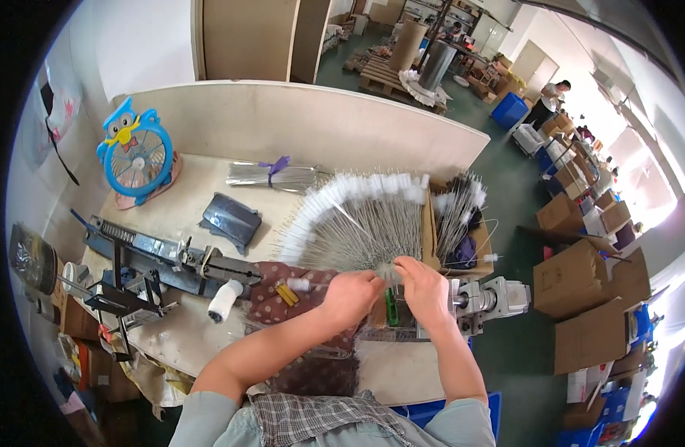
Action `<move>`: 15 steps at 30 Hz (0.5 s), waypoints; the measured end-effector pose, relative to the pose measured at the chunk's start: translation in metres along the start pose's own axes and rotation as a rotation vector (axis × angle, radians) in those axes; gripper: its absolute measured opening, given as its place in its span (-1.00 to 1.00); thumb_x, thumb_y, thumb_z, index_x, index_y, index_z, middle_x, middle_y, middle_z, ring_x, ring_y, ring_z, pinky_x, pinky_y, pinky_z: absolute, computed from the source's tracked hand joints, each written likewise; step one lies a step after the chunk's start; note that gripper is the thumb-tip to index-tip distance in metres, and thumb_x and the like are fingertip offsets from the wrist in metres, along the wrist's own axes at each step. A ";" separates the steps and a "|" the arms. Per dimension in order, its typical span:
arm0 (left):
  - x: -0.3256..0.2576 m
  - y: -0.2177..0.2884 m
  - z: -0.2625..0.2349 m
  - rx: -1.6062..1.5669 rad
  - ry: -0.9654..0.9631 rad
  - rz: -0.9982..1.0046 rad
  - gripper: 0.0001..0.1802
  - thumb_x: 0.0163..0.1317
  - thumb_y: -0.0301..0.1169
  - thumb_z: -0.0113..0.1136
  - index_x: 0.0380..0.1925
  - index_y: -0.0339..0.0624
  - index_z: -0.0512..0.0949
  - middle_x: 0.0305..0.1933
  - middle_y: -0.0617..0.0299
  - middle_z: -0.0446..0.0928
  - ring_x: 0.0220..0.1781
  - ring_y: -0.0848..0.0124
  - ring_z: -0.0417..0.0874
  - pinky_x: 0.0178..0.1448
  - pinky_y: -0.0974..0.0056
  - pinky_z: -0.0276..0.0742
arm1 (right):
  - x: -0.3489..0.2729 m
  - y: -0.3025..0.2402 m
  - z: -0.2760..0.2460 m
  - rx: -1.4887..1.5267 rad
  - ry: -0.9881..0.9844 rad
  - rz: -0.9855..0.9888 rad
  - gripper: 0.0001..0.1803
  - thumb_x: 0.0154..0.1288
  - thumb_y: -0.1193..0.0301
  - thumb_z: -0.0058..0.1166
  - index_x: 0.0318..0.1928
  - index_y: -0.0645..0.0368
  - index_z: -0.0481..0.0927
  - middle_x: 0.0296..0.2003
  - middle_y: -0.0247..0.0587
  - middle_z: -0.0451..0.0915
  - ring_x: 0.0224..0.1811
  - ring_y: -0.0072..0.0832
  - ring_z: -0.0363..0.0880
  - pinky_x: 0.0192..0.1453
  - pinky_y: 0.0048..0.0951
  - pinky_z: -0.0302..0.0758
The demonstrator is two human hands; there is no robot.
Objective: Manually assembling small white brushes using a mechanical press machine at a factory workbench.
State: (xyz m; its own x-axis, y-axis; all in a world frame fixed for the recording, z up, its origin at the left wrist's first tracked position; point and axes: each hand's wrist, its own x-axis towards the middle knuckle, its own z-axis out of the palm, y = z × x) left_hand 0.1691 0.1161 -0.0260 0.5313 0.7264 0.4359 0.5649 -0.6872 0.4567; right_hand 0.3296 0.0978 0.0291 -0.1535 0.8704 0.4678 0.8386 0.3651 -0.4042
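Observation:
My left hand (353, 296) is closed in a pinch at the middle of the table. A thin wire brush with a white bristle head (299, 284) sticks out to its left, apparently in the fingers. My right hand (424, 289) is closed close beside it, its fingertips near a small whitish, blurred bit (388, 273) between the hands. What the right fingers hold is hidden. Just beyond both hands spreads a fan of wire brushes (361, 223), stems converging toward me, white heads outward. Below the hands lies a green-handled tool (391, 308); a yellow piece (287, 294) rests on the dotted cloth (264, 305).
A metal machine part (491, 298) stands right of my right hand. At left are a black bench fixture (171, 261) and a blue fan (137, 160). A cardboard box (429, 235) holds more brushes. A tied wire bundle (271, 176) lies by the back panel (305, 112).

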 end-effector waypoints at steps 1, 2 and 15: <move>0.006 -0.002 0.001 0.008 -0.009 0.004 -0.92 0.10 -0.38 0.10 -0.44 -0.13 0.50 -0.41 0.21 0.49 -0.40 0.17 0.56 -0.36 0.14 0.48 | -0.002 0.003 0.002 -0.030 -0.011 0.020 -0.80 0.19 0.42 0.07 -0.14 0.04 0.56 -0.42 -0.11 0.60 -0.43 -0.15 0.56 -0.38 -0.26 0.48; 0.012 -0.006 0.002 0.095 -0.031 0.030 -0.92 0.10 -0.37 0.11 -0.44 -0.12 0.50 -0.41 0.21 0.49 -0.38 0.18 0.57 -0.35 0.15 0.48 | -0.002 0.005 0.003 -0.068 -0.083 0.108 -0.83 0.16 0.35 0.12 -0.21 -0.02 0.63 -0.47 -0.13 0.58 -0.41 -0.18 0.56 -0.37 -0.26 0.47; -0.120 -0.005 -0.083 -0.206 0.194 -0.349 -0.84 0.05 -0.47 0.26 -0.32 -0.21 0.62 -0.28 0.14 0.60 -0.33 0.29 0.64 -0.26 0.32 0.53 | 0.043 -0.063 0.054 0.352 -0.368 -0.346 -0.86 -0.02 0.24 0.22 -0.49 0.00 0.67 -0.54 -0.42 0.56 -0.32 -0.39 0.45 -0.26 -0.36 0.45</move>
State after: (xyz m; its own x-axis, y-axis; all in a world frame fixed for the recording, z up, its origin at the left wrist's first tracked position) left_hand 0.0503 0.0325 -0.0167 0.1921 0.9143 0.3567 0.5411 -0.4019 0.7387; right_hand 0.2424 0.1302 0.0326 -0.6089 0.7158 0.3419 0.4948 0.6796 -0.5416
